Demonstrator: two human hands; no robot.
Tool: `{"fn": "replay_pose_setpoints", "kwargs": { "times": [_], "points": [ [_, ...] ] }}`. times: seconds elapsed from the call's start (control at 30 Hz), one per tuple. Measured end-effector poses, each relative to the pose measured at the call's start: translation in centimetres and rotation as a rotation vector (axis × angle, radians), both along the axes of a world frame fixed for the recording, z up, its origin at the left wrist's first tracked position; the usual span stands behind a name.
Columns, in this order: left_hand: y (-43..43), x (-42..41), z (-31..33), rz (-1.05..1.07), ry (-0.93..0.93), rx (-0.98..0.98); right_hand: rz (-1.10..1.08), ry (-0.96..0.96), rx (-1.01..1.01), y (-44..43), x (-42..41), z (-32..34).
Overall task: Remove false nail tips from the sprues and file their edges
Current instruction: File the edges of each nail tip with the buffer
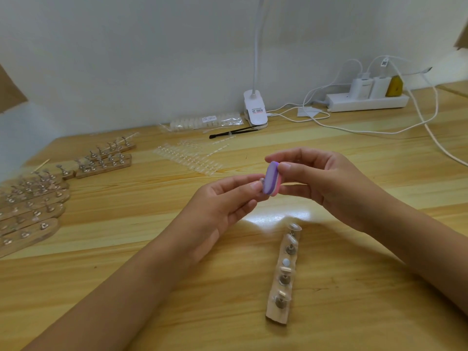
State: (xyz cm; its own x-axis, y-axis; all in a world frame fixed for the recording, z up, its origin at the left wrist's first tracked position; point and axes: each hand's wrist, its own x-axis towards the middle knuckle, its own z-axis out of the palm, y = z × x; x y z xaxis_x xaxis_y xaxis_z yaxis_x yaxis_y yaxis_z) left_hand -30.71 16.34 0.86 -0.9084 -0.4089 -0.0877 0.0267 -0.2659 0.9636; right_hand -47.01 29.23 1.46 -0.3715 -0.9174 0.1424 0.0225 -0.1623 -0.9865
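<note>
A single head-worn, wide-angle camera looks forward and down across the wooden table (354, 153) toward the far white wall (126, 59). The person's forearms enter close from the near edge.

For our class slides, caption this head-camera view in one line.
Right hand holds a purple-pink file block against a nail tip pinched by the left hand over a wooden table.

A pale wall (126, 59) backs the light wooden counter (101, 249). A white clip lamp (255, 107) and power strip (367, 101) stand along it.
</note>
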Motion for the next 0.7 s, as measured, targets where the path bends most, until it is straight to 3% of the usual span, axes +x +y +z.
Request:
{"fn": "replay_pose_setpoints", "kwargs": {
  "times": [0.17, 0.3, 0.7],
  "points": [
    [0.1, -0.1, -0.1, 0.001, 0.017, 0.119, 0.013, 0.134, -0.033, 0.1, 0.8, 0.0],
    [0.1, -0.3, -0.1, 0.045, 0.008, 0.188, -0.096, 0.104, -0.16, 0.2, 1.0, 0.4],
    [0.7, -0.6, -0.1, 0.091, 0.017, 0.256, -0.034, 0.109, -0.123, 0.2, 1.9, 0.5]
  ]
}}
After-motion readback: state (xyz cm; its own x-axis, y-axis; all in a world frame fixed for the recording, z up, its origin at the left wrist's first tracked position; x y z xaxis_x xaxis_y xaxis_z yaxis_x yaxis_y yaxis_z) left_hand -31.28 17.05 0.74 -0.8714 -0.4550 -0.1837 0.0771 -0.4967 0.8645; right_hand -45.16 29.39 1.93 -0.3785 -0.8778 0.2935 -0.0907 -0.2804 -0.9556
